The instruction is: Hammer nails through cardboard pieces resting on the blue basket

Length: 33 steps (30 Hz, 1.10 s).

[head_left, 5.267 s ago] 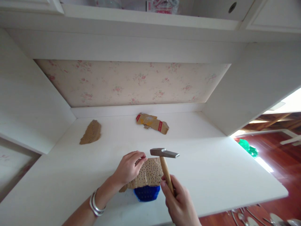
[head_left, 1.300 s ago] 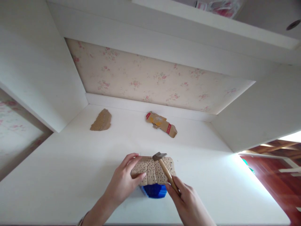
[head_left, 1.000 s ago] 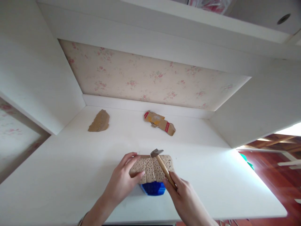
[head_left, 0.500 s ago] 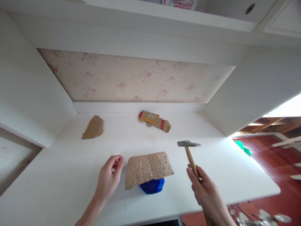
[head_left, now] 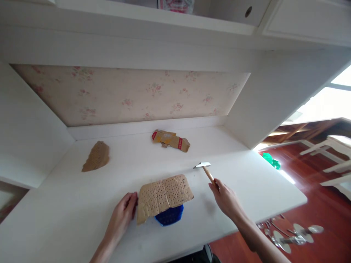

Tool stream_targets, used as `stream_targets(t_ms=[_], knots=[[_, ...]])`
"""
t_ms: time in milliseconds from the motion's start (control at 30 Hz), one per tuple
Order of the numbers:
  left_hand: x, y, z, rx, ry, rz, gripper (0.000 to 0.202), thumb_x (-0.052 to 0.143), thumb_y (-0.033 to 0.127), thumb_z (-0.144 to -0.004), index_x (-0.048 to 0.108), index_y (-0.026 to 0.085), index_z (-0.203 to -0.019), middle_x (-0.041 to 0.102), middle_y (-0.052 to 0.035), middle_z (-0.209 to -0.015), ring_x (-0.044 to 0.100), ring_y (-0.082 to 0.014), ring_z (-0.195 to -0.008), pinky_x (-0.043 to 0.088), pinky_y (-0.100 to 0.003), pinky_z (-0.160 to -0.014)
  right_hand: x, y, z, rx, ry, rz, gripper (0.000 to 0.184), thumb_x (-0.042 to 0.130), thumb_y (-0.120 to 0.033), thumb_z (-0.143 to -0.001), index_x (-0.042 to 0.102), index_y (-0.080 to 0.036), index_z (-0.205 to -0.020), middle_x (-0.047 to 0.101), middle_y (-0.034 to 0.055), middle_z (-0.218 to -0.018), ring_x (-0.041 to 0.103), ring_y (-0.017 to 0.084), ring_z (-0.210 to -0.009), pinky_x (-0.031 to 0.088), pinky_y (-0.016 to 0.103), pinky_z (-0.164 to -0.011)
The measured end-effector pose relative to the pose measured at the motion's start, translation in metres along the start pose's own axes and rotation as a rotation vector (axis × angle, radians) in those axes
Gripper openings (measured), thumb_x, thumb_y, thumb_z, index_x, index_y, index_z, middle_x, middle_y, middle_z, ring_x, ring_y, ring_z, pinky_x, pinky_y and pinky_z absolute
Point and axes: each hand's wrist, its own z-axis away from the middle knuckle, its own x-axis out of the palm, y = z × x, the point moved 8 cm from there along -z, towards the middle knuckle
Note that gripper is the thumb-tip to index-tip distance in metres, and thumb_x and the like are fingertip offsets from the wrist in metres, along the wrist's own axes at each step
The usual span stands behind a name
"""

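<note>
A brown piece of cardboard (head_left: 165, 193), pierced with many small holes, lies over a dark blue object (head_left: 169, 216) that shows below its near edge. My left hand (head_left: 124, 210) rests on the white surface at the cardboard's left edge, its fingers curled and closed. Whether those fingers pinch anything is hidden; I cannot tell if they touch the cardboard. In my right hand (head_left: 223, 195) is a hammer (head_left: 208, 174), gripped by its wooden handle. The metal head sits up and to the right of the cardboard, apart from it.
Two torn cardboard scraps lie farther back: a plain brown one (head_left: 97, 157) at left and one with red bands (head_left: 170, 140) in the middle. White panels flank the desk (head_left: 233, 157). Beyond its right edge, a green thing (head_left: 271, 161) and metal utensils (head_left: 287, 233) are lower down.
The view has shifted, so the scene sits farther left. My right hand has moved forward with the hammer, whose head is turned. My left hand has come down beside the cardboard's left edge.
</note>
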Motion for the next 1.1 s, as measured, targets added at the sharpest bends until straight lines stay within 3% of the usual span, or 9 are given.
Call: stream_targets(t_ms=[133,233,400,533,600,733,867,1000,1100], knots=[[0.012,0.006,0.023,-0.064,0.016,0.232,0.050,0.056,0.065,-0.079,0.064,0.019,-0.098,0.064,-0.0013,-0.076,0.056,-0.0183,-0.063,0.048,-0.026,-0.056,0.015,-0.009,-0.015,-0.085,-0.036,0.081,0.022,0.040,-0.034,-0.099,0.059,-0.022,-0.100,0.071,0.0071,-0.092,0.067,0.021,-0.076,0.036,0.027,-0.060],[0.015,0.007,0.040,-0.124,0.077,0.323,0.054,0.060,0.065,-0.077,0.065,0.017,-0.102,0.060,0.0002,-0.064,0.054,-0.0176,-0.053,0.046,-0.025,-0.045,0.021,-0.019,-0.025,-0.148,-0.032,0.143,0.019,0.042,-0.033,-0.099,0.059,-0.024,-0.102,0.070,0.0055,-0.098,0.066,0.020,-0.074,0.033,0.026,-0.057],[0.020,0.009,0.050,-0.124,0.035,0.409,0.055,0.061,0.063,-0.077,0.063,0.016,-0.104,0.055,0.0018,-0.059,0.052,-0.0158,-0.051,0.044,-0.024,-0.041,0.023,-0.034,-0.038,-0.214,0.012,0.219,0.022,0.041,-0.035,-0.100,0.060,-0.025,-0.104,0.067,0.0046,-0.097,0.065,0.019,-0.069,0.030,0.027,-0.054],[0.018,0.005,0.051,-0.112,0.004,0.405,0.051,0.063,0.060,-0.078,0.063,0.015,-0.102,0.057,0.0010,-0.063,0.049,-0.0136,-0.050,0.043,-0.023,-0.042,0.022,-0.042,-0.042,-0.271,0.051,0.224,0.023,0.043,-0.034,-0.099,0.063,-0.023,-0.096,0.066,0.0049,-0.093,0.064,0.022,-0.088,0.038,0.028,-0.067],[0.017,0.001,0.051,-0.113,-0.005,0.438,0.051,0.062,0.061,-0.078,0.063,0.016,-0.102,0.058,0.0004,-0.064,0.049,-0.0142,-0.051,0.042,-0.023,-0.043,0.022,-0.042,-0.042,-0.283,0.063,0.215,0.024,0.043,-0.035,-0.099,0.064,-0.024,-0.097,0.065,0.0050,-0.094,0.063,0.022,-0.088,0.040,0.029,-0.072],[0.014,-0.014,0.051,-0.133,0.020,0.410,0.051,0.053,0.067,-0.081,0.061,0.016,-0.082,0.047,0.0031,-0.051,0.040,-0.0125,-0.047,0.034,-0.022,-0.043,0.022,-0.038,-0.042,-0.275,0.084,0.195,0.029,0.041,-0.039,-0.100,0.066,-0.025,-0.100,0.062,0.0058,-0.108,0.063,0.019,-0.077,0.041,0.030,-0.069],[0.009,-0.031,0.047,-0.162,0.066,0.216,0.056,0.052,0.070,-0.079,0.044,0.019,-0.059,0.031,0.0055,-0.051,0.029,-0.0103,-0.050,0.022,-0.023,-0.047,0.022,-0.037,-0.042,-0.282,0.098,0.164,0.029,0.042,-0.040,-0.099,0.067,-0.026,-0.100,0.063,0.0056,-0.104,0.063,0.020,-0.077,0.042,0.031,-0.070],[0.010,-0.037,0.043,-0.142,0.053,0.117,0.057,0.047,0.071,-0.080,0.033,0.022,-0.058,0.023,0.0057,-0.055,0.023,-0.0110,-0.053,0.018,-0.025,-0.050,0.019,-0.036,-0.041,-0.283,0.129,0.105,0.029,0.044,-0.042,-0.097,0.068,-0.025,-0.102,0.064,0.0083,-0.101,0.062,0.024,-0.081,0.043,0.035,-0.074],[0.011,-0.036,0.043,-0.099,0.046,0.113,0.054,0.046,0.070,-0.081,0.034,0.022,-0.059,0.020,0.0053,-0.058,0.020,-0.0117,-0.055,0.018,-0.026,-0.050,0.014,-0.038,-0.035,-0.274,0.187,0.017,0.038,0.046,-0.041,-0.095,0.061,-0.019,-0.122,0.062,0.0150,-0.110,0.059,0.032,-0.095,0.041,0.045,-0.084]])
